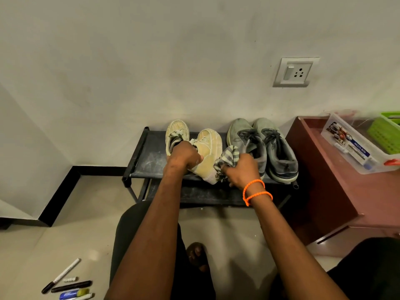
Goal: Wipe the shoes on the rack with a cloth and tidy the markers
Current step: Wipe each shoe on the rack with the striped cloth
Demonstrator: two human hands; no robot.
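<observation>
Currently, my notes from the head view, clock bearings taken from frame centre:

Left hand point(184, 153): at 12 o'clock, fingers curled round the heel of a cream sneaker point(208, 155), gripping it and tipping it off level on the rack.

Right hand point(243, 169): at 2 o'clock, fingers closed on a striped cloth point(229, 158), which I see bunched against the right side of the held sneaker. Two orange bands point(256, 191) circle that wrist.

Second cream sneaker point(176, 133): at 12 o'clock, just left of the held one, toe toward the wall.

Grey sneakers point(264, 146): a pair at 1 o'clock, side by side on the right half of the rack, laces dark.

Shoe rack point(140, 156): black, low, dusty top shelf, against the wall; lower shelf partly hidden by the arms.

Markers point(69, 285): at 8 o'clock on the floor, a loose cluster, well apart from the rack; one white-barrelled, one black, one blue and yellow. Exact count I cannot tell.

Cabinet point(324, 169): maroon, at 3 o'clock, just beside the rack.

Plastic box point(350, 146): clear, on the cabinet, printed label on its side.

Green basket point(387, 135): beside the box, cut off by the frame edge.

Wall socket point(295, 72): at 1 o'clock, above the grey pair.
</observation>
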